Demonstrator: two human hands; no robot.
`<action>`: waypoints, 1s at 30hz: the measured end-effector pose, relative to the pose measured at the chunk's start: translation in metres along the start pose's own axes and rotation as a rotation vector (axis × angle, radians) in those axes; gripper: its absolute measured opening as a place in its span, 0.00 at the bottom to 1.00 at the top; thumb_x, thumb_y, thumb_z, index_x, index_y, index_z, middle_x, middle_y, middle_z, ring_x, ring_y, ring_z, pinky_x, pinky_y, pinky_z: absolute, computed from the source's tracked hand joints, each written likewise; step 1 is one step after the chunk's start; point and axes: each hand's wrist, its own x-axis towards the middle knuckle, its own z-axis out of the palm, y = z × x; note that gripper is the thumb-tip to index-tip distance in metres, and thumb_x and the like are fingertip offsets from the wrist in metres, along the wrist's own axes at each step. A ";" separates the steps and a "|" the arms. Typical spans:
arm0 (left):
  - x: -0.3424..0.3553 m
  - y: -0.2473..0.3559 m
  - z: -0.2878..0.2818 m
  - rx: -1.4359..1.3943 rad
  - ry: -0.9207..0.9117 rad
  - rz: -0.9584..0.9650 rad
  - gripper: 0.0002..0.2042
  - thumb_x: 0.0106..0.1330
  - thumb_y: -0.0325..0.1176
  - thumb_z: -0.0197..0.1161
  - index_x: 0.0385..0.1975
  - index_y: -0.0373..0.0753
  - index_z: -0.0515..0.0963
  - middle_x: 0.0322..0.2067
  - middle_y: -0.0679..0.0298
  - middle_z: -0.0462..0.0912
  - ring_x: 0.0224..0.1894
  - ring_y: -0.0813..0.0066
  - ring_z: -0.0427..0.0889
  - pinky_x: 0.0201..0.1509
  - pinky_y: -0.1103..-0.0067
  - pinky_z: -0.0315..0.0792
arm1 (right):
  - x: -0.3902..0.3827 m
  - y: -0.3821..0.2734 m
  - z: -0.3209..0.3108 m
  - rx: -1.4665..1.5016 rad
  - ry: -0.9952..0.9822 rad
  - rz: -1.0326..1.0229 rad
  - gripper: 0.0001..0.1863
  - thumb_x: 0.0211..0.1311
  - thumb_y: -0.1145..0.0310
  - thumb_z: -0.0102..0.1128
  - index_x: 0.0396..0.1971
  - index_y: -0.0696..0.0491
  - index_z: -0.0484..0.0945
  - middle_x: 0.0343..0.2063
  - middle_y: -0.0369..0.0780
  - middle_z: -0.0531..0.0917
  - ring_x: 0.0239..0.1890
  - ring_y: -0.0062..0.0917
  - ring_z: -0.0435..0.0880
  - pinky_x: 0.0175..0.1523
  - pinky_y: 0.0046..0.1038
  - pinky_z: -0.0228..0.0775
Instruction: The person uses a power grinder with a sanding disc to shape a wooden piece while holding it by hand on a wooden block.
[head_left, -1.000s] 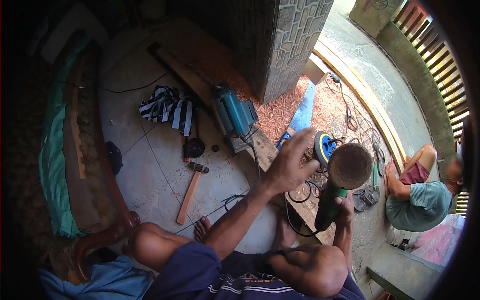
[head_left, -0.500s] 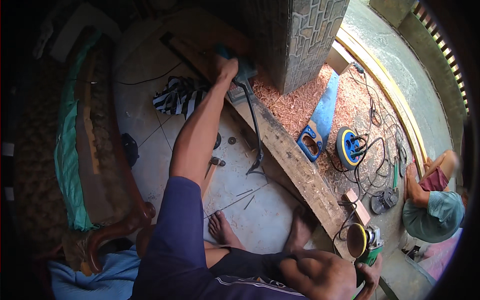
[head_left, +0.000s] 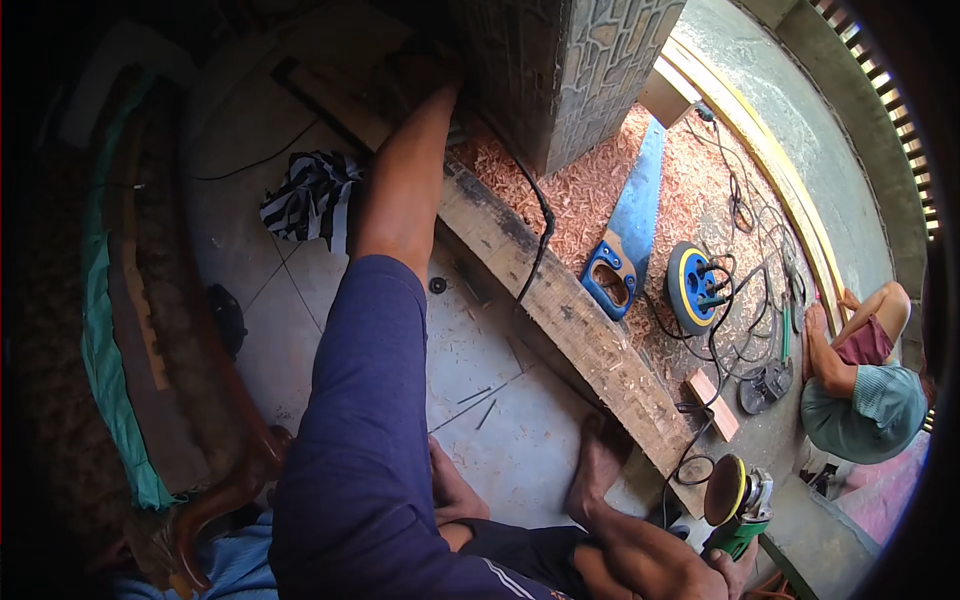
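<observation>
My left arm reaches far forward along a long wooden plank (head_left: 590, 340), with my left hand (head_left: 425, 70) in deep shadow beside the stone-patterned pillar. That hand is closed on the teal electric planer, whose outline is mostly lost in the dark; a black cord (head_left: 545, 205) trails back from it over the plank. Low on the right, my right hand (head_left: 738, 570) is wrapped round the green body of an angle grinder (head_left: 742, 535). The grinder's round, yellow-edged sanding disc (head_left: 725, 490) faces left, near the plank's near end.
Beyond the plank are a blue handsaw (head_left: 635, 220), a blue-yellow extension reel (head_left: 692, 290), tangled cords and wood shavings (head_left: 560, 200). The pillar (head_left: 610, 80) stands close. A striped cloth (head_left: 315, 195) lies left. A person (head_left: 860, 400) sits at the right. My bare feet rest on the tiles.
My left hand has moved farther forward along the plank into the shadow with the planer, and the cord has followed. My right hand keeps the grinder at nearly the same place.
</observation>
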 end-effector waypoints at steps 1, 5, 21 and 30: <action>0.001 -0.004 -0.003 0.000 0.003 0.005 0.18 0.67 0.37 0.64 0.52 0.33 0.77 0.49 0.48 0.83 0.54 0.49 0.82 0.57 0.62 0.74 | 0.004 -0.003 0.000 -0.002 0.002 -0.021 0.35 0.55 0.58 0.77 0.63 0.51 0.74 0.48 0.42 0.82 0.54 0.36 0.83 0.59 0.41 0.74; -0.001 -0.036 -0.052 -0.062 0.054 0.062 0.17 0.68 0.36 0.63 0.51 0.33 0.77 0.47 0.49 0.83 0.53 0.49 0.81 0.56 0.61 0.74 | 0.016 -0.005 0.002 0.060 0.077 -0.058 0.36 0.56 0.58 0.75 0.64 0.51 0.72 0.48 0.42 0.82 0.56 0.38 0.83 0.61 0.44 0.75; -0.523 0.092 -0.162 -0.775 -0.660 0.924 0.39 0.66 0.33 0.71 0.74 0.31 0.58 0.65 0.41 0.67 0.64 0.43 0.74 0.66 0.65 0.73 | 0.107 -0.052 -0.100 1.189 0.296 -0.892 0.33 0.63 0.52 0.67 0.59 0.61 0.72 0.43 0.50 0.85 0.44 0.42 0.87 0.54 0.44 0.84; -0.541 0.093 -0.147 -0.927 -0.634 0.988 0.37 0.57 0.19 0.74 0.70 0.37 0.70 0.56 0.49 0.74 0.58 0.49 0.77 0.63 0.64 0.75 | 0.089 -0.029 -0.087 1.290 0.423 -0.848 0.29 0.65 0.51 0.63 0.52 0.62 0.76 0.34 0.48 0.85 0.36 0.37 0.87 0.43 0.37 0.84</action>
